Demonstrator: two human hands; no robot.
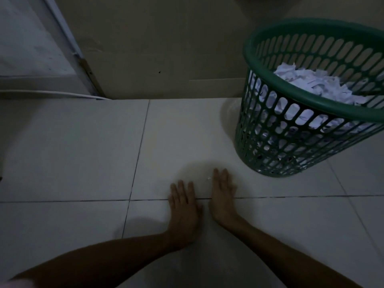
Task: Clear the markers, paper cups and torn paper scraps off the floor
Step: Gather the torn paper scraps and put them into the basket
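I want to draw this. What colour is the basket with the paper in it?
Dark green basket with slotted sides, seen in the head view.

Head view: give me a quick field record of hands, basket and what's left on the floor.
left hand: flat on floor, fingers straight, holds nothing
right hand: flat on floor beside left, holds nothing
scrap: one tiny white bit between the hands
basket: green, upright, right of hands, paper scraps inside
markers, cups: none visible
floor: pale tiles
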